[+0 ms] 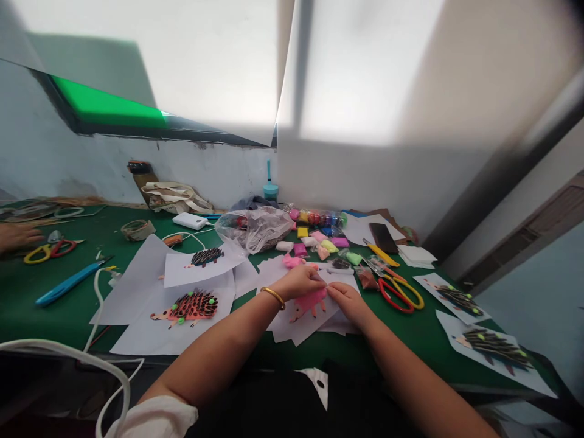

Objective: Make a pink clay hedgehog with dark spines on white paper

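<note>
Packets (328, 246), perhaps clay, obstruct beyond the pink figure (310, 302); a narrow gap parts scissors (404, 281) and rightmost pictures (497, 350).

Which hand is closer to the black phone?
Right. The right hand is lower in the picture, left of the phone; the left hand is farther left.

2 hands (298, 281), yours, at 1 pink animal (306, 305). You've 2 animal pics (191, 306) L of it, 2 dark-backed pics (495, 350) R; 2 prs scissors (387, 281), 1 pr each side of it; 1 phone (383, 238) & 1 yellow tool (384, 254) beyond it, R; 1 blue tool (67, 284) & 1 co-worker's hand (18, 237), far L of it.
</note>
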A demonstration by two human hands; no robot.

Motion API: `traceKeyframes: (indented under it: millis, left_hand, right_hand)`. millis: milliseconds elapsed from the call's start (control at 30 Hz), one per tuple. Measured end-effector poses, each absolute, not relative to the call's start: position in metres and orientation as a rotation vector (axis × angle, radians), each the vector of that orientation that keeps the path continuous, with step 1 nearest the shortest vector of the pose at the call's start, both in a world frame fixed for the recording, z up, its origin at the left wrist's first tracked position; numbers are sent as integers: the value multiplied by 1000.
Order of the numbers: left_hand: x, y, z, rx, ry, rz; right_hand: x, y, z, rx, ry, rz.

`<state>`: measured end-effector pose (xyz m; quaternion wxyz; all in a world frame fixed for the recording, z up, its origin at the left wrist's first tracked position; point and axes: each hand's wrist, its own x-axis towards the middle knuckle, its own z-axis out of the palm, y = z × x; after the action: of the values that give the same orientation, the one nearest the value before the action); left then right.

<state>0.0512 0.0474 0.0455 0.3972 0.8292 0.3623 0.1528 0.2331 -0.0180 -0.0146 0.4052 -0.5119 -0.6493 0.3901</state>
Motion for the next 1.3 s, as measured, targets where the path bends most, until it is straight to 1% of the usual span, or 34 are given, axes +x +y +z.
traceKeyframes:
  millis: [167, 367, 533, 767, 1100, 1200, 1300]
  left_hand:
    - [49, 50, 45, 2102, 899, 418]
    - [42, 49, 46, 2104, 910, 319]
    - [43, 49, 45, 2085, 922, 334]
    - [31, 60, 42, 1933, 909, 266]
    - [34, 61, 48, 2001, 923, 189]
    - [34, 61, 50, 2003, 923, 201]
    - [33, 61, 50, 1996, 937, 194]
  right_hand:
    - [231, -18, -15, -1324, -1627, 1010]
    - [232, -18, -12, -1329, -1672, 996]
    - [233, -18, -13, -1302, -1670, 1035]
    - [233, -17, -14, -1321, -1661, 1037]
    - [232, -16, -13, -1416, -1792, 856]
    - [232, -18, -11, -1379, -1766, 926]
    - [233, -20, -8, -1292, -1712, 1065]
